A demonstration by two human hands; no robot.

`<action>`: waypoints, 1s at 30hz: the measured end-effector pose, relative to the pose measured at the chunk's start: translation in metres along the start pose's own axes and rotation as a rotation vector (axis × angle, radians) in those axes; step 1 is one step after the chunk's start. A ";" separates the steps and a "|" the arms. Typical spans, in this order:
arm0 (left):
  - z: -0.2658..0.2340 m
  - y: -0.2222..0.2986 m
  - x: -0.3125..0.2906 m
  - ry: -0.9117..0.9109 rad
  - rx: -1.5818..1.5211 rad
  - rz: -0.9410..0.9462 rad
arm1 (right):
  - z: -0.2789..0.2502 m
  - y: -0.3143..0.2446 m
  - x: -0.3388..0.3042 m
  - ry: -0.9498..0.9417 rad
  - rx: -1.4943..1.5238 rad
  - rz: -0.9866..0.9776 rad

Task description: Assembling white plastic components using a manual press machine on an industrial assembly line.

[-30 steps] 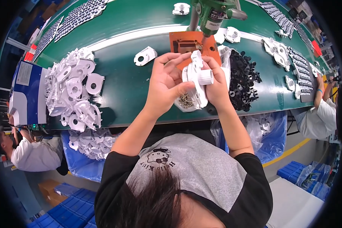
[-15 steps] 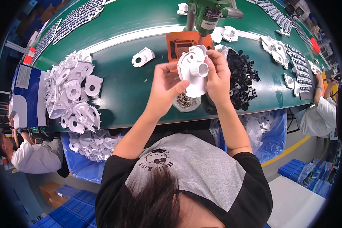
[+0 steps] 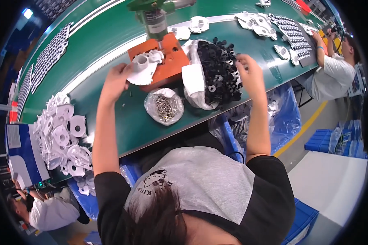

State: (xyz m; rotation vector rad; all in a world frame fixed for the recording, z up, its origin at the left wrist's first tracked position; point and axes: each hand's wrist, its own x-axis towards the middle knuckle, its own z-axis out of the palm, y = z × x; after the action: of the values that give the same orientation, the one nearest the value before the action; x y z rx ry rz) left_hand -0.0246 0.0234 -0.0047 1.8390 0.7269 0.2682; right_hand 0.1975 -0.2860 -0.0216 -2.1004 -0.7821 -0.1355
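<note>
A white plastic housing [image 3: 142, 70] with a round spout rests at the orange fixture block [image 3: 170, 61], under a green drill-press-like machine [image 3: 154, 20]. At its left edge, the fingers of my left hand [image 3: 117, 81] are closed on the rim. My right hand [image 3: 251, 72] is at the right side of a heap of small black plastic parts [image 3: 218, 73], fingers bent together at its edge. Whatever lies between those fingertips is too small to make out. A clear bag of screws [image 3: 166, 107] sits in front of the fixture.
White plastic parts [image 3: 59, 130] are heaped at the left beside a blue-and-white machine [image 3: 22, 153]. More white housings [image 3: 199, 24] lie along the conveyor edge. A co-worker [image 3: 335, 67] sits at right near rows of small parts [image 3: 291, 34], another person [image 3: 53, 210] at left. Blue-lined bins stand below.
The white housing has gone from between both hands down to the orange fixture. My right hand has let go and moved right to the black parts. The view has turned.
</note>
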 end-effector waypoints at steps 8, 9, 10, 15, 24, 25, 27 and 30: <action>0.003 0.025 0.071 -0.138 0.257 0.052 | -0.020 0.087 -0.022 -0.114 -0.182 0.195; 0.007 0.021 0.078 -0.081 0.289 0.230 | -0.019 0.092 -0.022 -0.093 -0.141 0.191; 0.008 0.016 0.084 -0.023 0.322 0.407 | -0.018 0.096 -0.022 -0.073 -0.100 0.186; 0.015 0.012 0.079 -0.069 0.470 0.326 | -0.021 0.106 -0.025 -0.035 0.098 0.263; 0.054 0.001 0.031 0.411 1.111 0.654 | -0.003 0.008 0.018 0.009 0.414 0.107; 0.059 -0.010 0.027 0.376 1.022 0.675 | 0.010 -0.006 0.026 -0.056 0.454 0.116; 0.065 -0.016 0.011 0.287 0.831 0.741 | 0.034 -0.038 0.041 -0.121 0.078 -0.302; 0.073 -0.022 -0.002 0.342 0.791 0.752 | 0.083 -0.065 0.064 -0.178 0.011 -0.576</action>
State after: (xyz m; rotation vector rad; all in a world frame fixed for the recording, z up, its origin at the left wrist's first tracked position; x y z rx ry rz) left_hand 0.0027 -0.0291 -0.0522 2.8320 0.3350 0.8954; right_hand 0.1963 -0.1640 -0.0047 -1.8389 -1.4766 -0.2543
